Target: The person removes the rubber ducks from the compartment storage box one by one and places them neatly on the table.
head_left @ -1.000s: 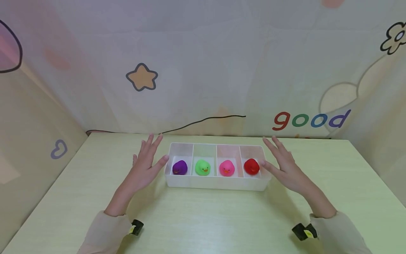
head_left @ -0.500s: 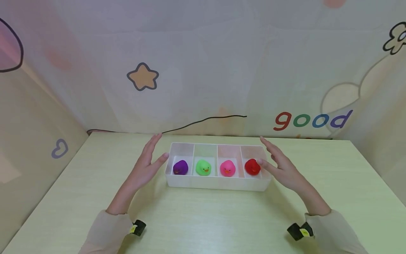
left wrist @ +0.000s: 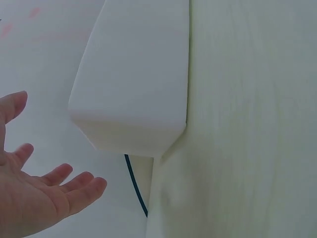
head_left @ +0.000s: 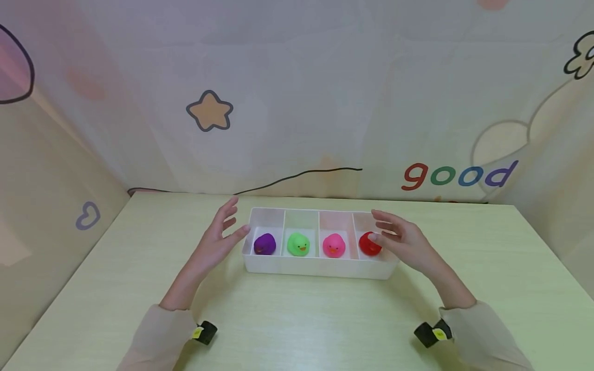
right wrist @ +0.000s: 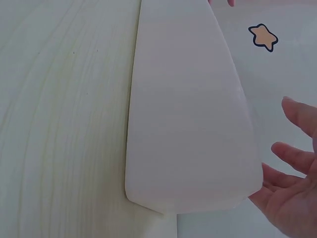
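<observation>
A white box (head_left: 315, 267) with several compartments in a row stands on the table. One small rubber duck lies in each: purple (head_left: 265, 244), green (head_left: 298, 244), pink (head_left: 334, 246) and red (head_left: 370, 247). My left hand (head_left: 217, 248), fingers spread and a little bent, is at the box's left end, thumb tip by the rim. In the left wrist view it holds nothing. Over the right end hovers my right hand (head_left: 409, 245), its fingers loosely bent and its thumb overlapping the red duck in the head view. The right wrist view shows its palm (right wrist: 292, 198) beside the box, gripping nothing.
The pale wooden table (head_left: 287, 319) extends around the box. Behind it hangs a printed cloth (head_left: 297, 103) with a star and the word "good". Cloth also closes off both sides. Small black devices (head_left: 204, 332) sit at both sleeve cuffs.
My right hand has moved left, over the red duck's compartment, and its fingers have bent inward. My left hand has shifted slightly right. The box and ducks have stayed in place.
</observation>
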Available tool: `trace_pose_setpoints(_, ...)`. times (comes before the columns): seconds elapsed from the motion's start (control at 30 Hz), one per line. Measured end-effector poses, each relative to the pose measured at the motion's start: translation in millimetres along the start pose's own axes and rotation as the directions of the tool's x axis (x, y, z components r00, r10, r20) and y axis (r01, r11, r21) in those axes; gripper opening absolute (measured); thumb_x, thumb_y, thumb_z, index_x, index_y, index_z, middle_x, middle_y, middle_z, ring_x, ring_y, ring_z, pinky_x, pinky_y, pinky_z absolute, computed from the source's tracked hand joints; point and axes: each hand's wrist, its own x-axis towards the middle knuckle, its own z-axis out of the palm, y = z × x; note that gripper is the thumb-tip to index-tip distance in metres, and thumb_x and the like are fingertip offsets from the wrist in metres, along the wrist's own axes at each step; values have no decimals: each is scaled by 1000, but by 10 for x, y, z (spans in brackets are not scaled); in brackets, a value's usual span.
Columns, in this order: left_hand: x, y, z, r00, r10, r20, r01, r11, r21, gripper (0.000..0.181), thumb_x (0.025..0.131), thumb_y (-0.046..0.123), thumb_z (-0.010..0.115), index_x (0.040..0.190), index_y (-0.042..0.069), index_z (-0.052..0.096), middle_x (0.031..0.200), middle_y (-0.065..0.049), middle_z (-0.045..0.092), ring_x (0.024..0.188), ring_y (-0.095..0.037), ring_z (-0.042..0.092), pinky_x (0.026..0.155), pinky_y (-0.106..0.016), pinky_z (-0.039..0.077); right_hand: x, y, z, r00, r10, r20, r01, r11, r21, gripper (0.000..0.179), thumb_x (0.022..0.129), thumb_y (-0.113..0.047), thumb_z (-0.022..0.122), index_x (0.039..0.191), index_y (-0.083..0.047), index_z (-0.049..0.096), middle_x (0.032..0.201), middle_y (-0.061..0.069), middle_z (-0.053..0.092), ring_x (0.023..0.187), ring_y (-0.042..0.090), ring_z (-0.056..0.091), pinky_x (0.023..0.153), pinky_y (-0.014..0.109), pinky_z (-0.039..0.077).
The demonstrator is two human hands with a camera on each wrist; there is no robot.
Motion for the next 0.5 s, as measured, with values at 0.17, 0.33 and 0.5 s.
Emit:
trace_pose_setpoints(0.17,28,-38,6,999,-42,2,42,999,-28,67,88,33,59,144,27,20,144,-14,27,130,-36,29,98,-56,33,27,8,28,999,36,-4,-36,999,-35,50,87,-12,60,132,2,42,130,25,45,115,41,47,89,43,46)
trace_pose_setpoints(0.33,72,-90,12,996,-87,31,89,994,-60,62,89,24,59,142,17,27,142,-18,29,128,-38,32,99,-53,34,78,8,67,997,74,1,-73,992,-104,47,84,-8,62,128,1,48,124,23,51,110,39,50,84,41,50)
trace_pose_setpoints(0.5,104,-125,22,990,-122,77,127,989,-72,56,89,17,58,138,10,33,140,-21,31,127,-39,34,99,-52,34,123,-43,108,996,86,12,-81,968,-238,46,81,-8,66,123,3,52,118,22,54,105,39,52,78,39,53)
